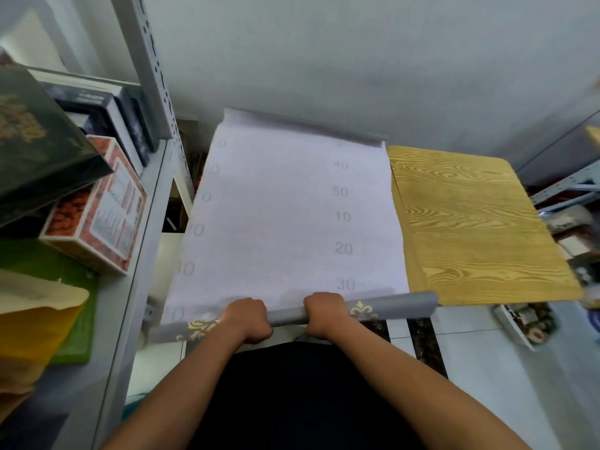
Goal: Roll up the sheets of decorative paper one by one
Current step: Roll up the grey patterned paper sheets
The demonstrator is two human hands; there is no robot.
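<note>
A sheet of decorative paper [285, 216] lies white side up across the wood-grain counter [470, 228], covering its left part. Its near edge is wound into a grey roll [399, 305] with gold ornaments. The left hand [248, 319] and right hand [324, 315] both grip that roll, fingers curled over it, side by side.

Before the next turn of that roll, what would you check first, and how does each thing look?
1. Left hand grips the rolled edge: ok.
2. Right hand grips it too: ok.
3. Roll even along its length: cannot tell; the left end sits nearer than the right.
4. Sheet ahead lies flat: ok.
5. Far edge free: not ok, it curls up.
6. Sheet fully supported by the wooden table: cannot tell.
</note>
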